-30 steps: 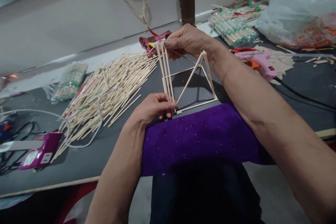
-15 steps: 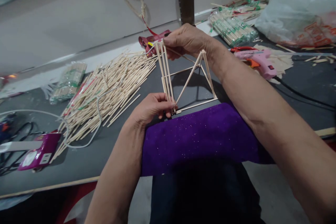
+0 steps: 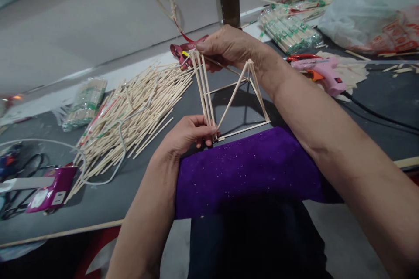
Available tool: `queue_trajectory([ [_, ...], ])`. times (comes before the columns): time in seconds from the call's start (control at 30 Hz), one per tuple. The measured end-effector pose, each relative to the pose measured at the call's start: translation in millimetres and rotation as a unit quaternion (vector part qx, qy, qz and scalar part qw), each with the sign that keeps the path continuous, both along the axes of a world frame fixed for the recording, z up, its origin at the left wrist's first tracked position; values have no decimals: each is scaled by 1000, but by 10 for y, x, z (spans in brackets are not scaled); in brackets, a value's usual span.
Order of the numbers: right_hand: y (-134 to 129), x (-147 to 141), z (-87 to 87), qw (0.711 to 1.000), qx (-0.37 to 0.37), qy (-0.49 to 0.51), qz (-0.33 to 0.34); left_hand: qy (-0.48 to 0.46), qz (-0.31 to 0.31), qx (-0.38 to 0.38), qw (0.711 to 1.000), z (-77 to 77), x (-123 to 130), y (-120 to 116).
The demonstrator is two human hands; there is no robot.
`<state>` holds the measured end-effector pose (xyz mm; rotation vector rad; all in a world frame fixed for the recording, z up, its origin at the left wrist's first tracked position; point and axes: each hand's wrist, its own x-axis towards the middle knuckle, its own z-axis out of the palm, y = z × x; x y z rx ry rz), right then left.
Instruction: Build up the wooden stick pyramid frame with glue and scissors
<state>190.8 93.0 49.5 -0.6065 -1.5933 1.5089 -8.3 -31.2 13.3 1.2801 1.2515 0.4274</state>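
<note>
A frame of thin wooden sticks (image 3: 233,96) stands on the dark table in front of me, with slanted sticks meeting at a peak on its right side. My left hand (image 3: 196,131) pinches the lower ends of several nearly parallel sticks at the frame's near left corner. Higher up, my right hand (image 3: 220,48) is closed on the upper ends of those sticks; its fingertips are partly hidden. A purple speckled cloth (image 3: 242,170) lies over the table edge just below the frame.
A pile of loose sticks (image 3: 137,113) spreads to the left, a white cable across it. Farther left lies a magenta device (image 3: 54,189). At right are a pink glue gun (image 3: 324,74), wrapped stick bundles (image 3: 290,30) and a plastic bag (image 3: 369,8). A dark bottle (image 3: 229,0) stands behind.
The view has shifted slightly. My right hand and the sticks' upper ends have moved a little to the left; my left hand keeps its pinch at the bottom.
</note>
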Motion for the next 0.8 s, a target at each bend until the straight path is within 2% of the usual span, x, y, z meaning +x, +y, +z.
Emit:
queue_trajectory([
  [0.23, -28, 13, 38, 997, 13, -72, -40, -12, -5, -3, 1000, 2, 3, 9],
  [0.43, -96, 95, 99, 994, 27, -84, -71, -15, -11, -3, 1000, -10, -1, 20],
  [0.67, -29, 420, 239, 978, 30, -39, -203, -46, -9, -2, 999, -8, 19, 24],
  [0.8, -134, 628, 311, 962, 34, -37, -268, -63, 1, 11, 998, -7, 10, 16],
])
